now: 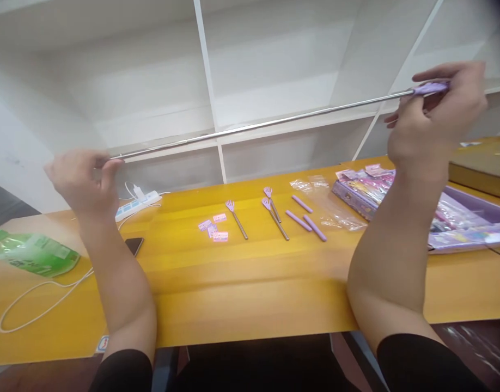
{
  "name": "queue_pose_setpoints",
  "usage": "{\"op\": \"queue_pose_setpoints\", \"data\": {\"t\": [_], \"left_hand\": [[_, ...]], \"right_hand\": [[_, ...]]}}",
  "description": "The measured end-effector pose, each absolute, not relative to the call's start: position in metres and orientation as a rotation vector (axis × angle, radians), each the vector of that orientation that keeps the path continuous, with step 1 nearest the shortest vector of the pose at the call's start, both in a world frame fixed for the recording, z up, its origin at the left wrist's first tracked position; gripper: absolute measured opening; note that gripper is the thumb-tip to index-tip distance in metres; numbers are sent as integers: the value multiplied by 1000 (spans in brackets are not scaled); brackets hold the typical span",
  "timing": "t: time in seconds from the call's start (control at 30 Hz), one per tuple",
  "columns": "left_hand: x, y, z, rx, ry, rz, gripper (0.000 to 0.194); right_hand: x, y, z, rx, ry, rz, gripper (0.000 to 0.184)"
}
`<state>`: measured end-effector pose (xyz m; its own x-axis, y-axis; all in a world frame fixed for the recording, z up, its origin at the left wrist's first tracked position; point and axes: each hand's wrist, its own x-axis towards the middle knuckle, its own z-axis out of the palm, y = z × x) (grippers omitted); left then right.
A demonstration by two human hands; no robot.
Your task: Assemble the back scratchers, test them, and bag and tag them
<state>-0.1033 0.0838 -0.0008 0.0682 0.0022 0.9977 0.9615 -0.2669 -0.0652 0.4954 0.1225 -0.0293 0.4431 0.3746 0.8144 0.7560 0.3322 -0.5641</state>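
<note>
A telescopic back scratcher (pixel 258 125) is drawn out long between my two raised hands, tilted up to the right. My left hand (pixel 86 182) is closed around the thin metal end. At the other end, my right hand (pixel 441 114) grips the purple claw-shaped head, with some fingers spread. Below on the table lie several shorter back scratchers (pixel 237 220) with purple heads and metal rods. Purple tubes (pixel 302 204) lie just right of them, and small pink printed cards (pixel 220 236) to their left.
Clear plastic bags (pixel 335 209) lie beside a purple box (pixel 350 193) of packaged items. A green bottle (pixel 37 253), white cable (pixel 41 313), phone (pixel 134 246) and power strip (pixel 139 204) are at left. A cardboard box (pixel 481 174) stands at right; white shelves (pixel 274 65) rise behind.
</note>
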Motion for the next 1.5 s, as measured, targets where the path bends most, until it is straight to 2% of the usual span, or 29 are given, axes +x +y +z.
{"op": "queue_pose_setpoints", "data": {"t": [0.1,0.4,0.57,0.8,0.9,0.97,1.13,1.27,1.33,1.4,1.47,1.5], "left_hand": [[-101,82,0,-1540,-1067,-1325,72],[-77,71,-2,-1784,-1086,-1238,59],[-63,69,-3,-1780,-1078,-1195,65],[-52,65,-5,-1795,-891,-1171,51],[-44,63,-6,-1875,-928,-1134,69],[-37,57,-5,-1916,-1022,-980,78],[-28,36,-3,-1850,-1147,-592,75],[-31,38,-5,-1865,-1073,-726,81],[-35,45,-6,-1906,-924,-943,71],[-38,51,-6,-1926,-805,-1108,45],[-37,53,-7,-1919,-771,-1152,22],[-33,53,-8,-1923,-783,-1126,17]], "right_hand": [[494,126,-30,-1348,-1156,-367,48],[509,138,-35,-1471,-1104,-453,49],[510,131,-32,-1485,-1048,-430,48],[513,114,-25,-1634,-917,-452,51],[507,106,-22,-1624,-899,-493,49],[500,101,-19,-1624,-908,-503,47],[489,99,-15,-1578,-1006,-470,42],[483,105,-18,-1544,-1013,-499,36],[481,105,-18,-1529,-1009,-519,34],[478,103,-16,-1510,-1020,-515,32],[473,99,-14,-1493,-1020,-498,30],[469,97,-13,-1479,-1030,-489,28]]}}
